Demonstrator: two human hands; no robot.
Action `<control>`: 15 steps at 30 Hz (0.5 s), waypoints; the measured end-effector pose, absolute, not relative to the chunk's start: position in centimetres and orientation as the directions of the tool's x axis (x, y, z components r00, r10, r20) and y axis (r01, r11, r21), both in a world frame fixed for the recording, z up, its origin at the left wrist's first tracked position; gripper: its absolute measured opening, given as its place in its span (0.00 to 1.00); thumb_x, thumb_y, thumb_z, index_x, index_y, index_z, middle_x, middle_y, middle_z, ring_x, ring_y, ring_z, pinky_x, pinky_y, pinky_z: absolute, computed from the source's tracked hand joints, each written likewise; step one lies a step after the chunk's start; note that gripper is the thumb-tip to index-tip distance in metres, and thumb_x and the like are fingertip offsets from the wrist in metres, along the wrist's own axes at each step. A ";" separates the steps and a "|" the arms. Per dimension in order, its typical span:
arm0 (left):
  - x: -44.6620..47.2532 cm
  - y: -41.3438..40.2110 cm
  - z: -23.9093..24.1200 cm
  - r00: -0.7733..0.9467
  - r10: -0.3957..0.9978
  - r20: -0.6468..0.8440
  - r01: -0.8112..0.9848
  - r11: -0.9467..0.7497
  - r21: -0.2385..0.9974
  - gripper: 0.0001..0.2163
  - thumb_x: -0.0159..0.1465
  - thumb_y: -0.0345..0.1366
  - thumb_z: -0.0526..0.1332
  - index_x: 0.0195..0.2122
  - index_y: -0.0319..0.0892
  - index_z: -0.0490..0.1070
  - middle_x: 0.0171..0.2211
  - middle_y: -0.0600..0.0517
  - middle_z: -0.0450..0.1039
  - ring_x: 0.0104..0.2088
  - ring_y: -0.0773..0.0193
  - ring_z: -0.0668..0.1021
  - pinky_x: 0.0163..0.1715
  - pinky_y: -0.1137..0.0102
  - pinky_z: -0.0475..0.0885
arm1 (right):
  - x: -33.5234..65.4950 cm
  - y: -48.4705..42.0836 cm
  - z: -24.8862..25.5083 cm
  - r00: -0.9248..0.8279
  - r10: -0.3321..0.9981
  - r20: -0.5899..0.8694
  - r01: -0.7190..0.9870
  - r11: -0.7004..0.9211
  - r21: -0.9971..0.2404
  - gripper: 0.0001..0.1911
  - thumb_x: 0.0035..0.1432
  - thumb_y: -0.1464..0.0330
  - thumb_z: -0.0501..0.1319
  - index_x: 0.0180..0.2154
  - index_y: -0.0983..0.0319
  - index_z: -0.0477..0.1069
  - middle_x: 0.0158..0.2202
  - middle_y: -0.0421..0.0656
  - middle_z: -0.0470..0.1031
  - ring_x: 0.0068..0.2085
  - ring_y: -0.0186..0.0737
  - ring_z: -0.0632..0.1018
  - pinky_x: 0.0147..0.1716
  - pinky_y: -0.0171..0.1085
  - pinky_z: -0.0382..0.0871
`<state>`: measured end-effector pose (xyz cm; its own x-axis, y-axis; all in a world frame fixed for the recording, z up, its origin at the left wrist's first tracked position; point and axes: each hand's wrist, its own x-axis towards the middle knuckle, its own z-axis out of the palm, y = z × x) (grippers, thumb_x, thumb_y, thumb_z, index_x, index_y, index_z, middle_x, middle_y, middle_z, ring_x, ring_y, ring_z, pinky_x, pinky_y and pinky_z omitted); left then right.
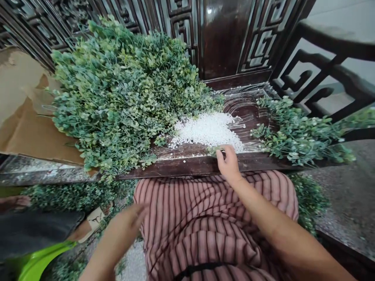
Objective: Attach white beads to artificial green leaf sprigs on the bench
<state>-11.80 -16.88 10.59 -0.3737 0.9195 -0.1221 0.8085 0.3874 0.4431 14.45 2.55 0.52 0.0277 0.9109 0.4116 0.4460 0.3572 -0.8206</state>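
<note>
My right hand (227, 162) rests at the front edge of a dark wooden seat (205, 166), fingers curled and pinched on a small green plastic sprig (213, 149) beside a heap of small white beads (208, 130). My left hand (125, 228) hangs low by my striped-trousered knee (199, 218), blurred by motion, fingers stretched out with nothing seen in them. A big pile of artificial green foliage (117, 89) covers the left of the seat. A smaller pile of green sprigs (295, 132) lies on the right.
Carved dark wooden backrest (225, 39) and armrest (328, 62) border the seat. Cardboard (26, 117) lies at left. More green sprigs (67, 195) and white beads (133, 265) lie on the floor. A bright green object (38, 261) sits at bottom left, and another person's foot (13, 203) shows at left.
</note>
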 end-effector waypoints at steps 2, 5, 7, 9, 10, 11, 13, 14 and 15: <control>-10.3 -13.6 9.7 -0.477 0.875 -0.086 0.643 0.413 0.645 0.14 0.56 0.46 0.57 0.36 0.43 0.75 0.35 0.50 0.76 0.37 0.59 0.77 0.40 0.66 0.72 | 14.7 2.1 1.6 0.089 0.977 0.193 0.245 0.166 -0.955 0.09 0.53 0.61 0.54 0.29 0.61 0.64 0.28 0.42 0.66 0.33 0.41 0.68 0.36 0.42 0.63; -5.8 -9.0 8.3 -0.459 0.884 -0.091 0.356 0.277 0.893 0.14 0.51 0.42 0.61 0.36 0.40 0.74 0.35 0.48 0.76 0.36 0.62 0.76 0.42 0.66 0.70 | 14.8 0.8 3.0 0.019 0.997 -0.081 -0.025 -0.081 -0.996 0.13 0.51 0.57 0.56 0.28 0.60 0.64 0.24 0.39 0.65 0.28 0.37 0.68 0.32 0.38 0.63; -2.7 -7.1 7.2 -0.306 0.929 -0.206 0.185 0.271 0.945 0.13 0.49 0.39 0.64 0.35 0.41 0.75 0.35 0.48 0.76 0.34 0.64 0.75 0.41 0.67 0.70 | 14.8 -0.2 3.8 -0.012 0.988 -0.154 -0.126 -0.154 -0.980 0.14 0.48 0.56 0.60 0.27 0.60 0.64 0.24 0.38 0.66 0.28 0.36 0.68 0.31 0.36 0.62; -0.3 -6.1 6.2 -0.265 0.925 -0.271 0.019 0.286 0.958 0.16 0.48 0.37 0.65 0.39 0.41 0.74 0.37 0.48 0.76 0.35 0.65 0.75 0.41 0.67 0.70 | 14.7 -1.0 4.3 -0.012 0.978 -0.210 -0.208 -0.207 -0.956 0.16 0.45 0.56 0.63 0.26 0.60 0.65 0.23 0.37 0.67 0.27 0.34 0.68 0.29 0.35 0.63; 0.5 -5.8 5.7 -0.256 0.923 -0.288 -0.032 0.290 0.957 0.17 0.48 0.37 0.65 0.41 0.41 0.74 0.38 0.48 0.75 0.36 0.65 0.75 0.42 0.67 0.69 | 14.7 -1.2 4.5 -0.014 0.972 -0.234 -0.252 -0.230 -0.940 0.16 0.44 0.56 0.64 0.26 0.60 0.65 0.23 0.36 0.67 0.26 0.34 0.68 0.29 0.34 0.63; 1.0 -5.7 5.4 -0.250 0.922 -0.297 -0.063 0.290 0.955 0.18 0.48 0.36 0.66 0.41 0.41 0.74 0.38 0.48 0.75 0.36 0.65 0.75 0.43 0.67 0.69 | 14.6 -1.4 4.7 -0.020 0.967 -0.255 -0.297 -0.250 -0.922 0.16 0.43 0.56 0.65 0.26 0.60 0.66 0.23 0.36 0.66 0.26 0.33 0.68 0.28 0.33 0.63; 1.6 -5.6 5.0 -0.223 0.927 -0.301 -0.085 0.289 0.954 0.17 0.46 0.35 0.67 0.39 0.41 0.74 0.37 0.49 0.75 0.36 0.65 0.75 0.44 0.66 0.68 | 14.5 -1.6 4.8 -0.044 0.957 -0.287 -0.383 -0.281 -0.880 0.17 0.41 0.57 0.67 0.26 0.60 0.66 0.23 0.35 0.66 0.25 0.32 0.68 0.26 0.33 0.63; 1.7 -5.6 4.9 -0.211 0.930 -0.302 -0.094 0.289 0.953 0.15 0.46 0.35 0.67 0.36 0.41 0.75 0.36 0.49 0.76 0.36 0.65 0.75 0.45 0.66 0.68 | 14.4 -1.6 4.9 -0.056 0.952 -0.300 -0.417 -0.295 -0.860 0.17 0.40 0.57 0.68 0.26 0.60 0.66 0.23 0.35 0.66 0.25 0.31 0.68 0.26 0.33 0.63; 1.7 -5.6 4.9 -0.204 0.930 -0.306 -0.107 0.289 0.951 0.13 0.46 0.35 0.67 0.34 0.40 0.75 0.35 0.50 0.76 0.35 0.65 0.75 0.44 0.66 0.68 | 14.3 -1.6 4.9 -0.066 0.947 -0.314 -0.440 -0.310 -0.843 0.17 0.39 0.57 0.68 0.26 0.60 0.66 0.23 0.35 0.67 0.25 0.31 0.68 0.27 0.33 0.64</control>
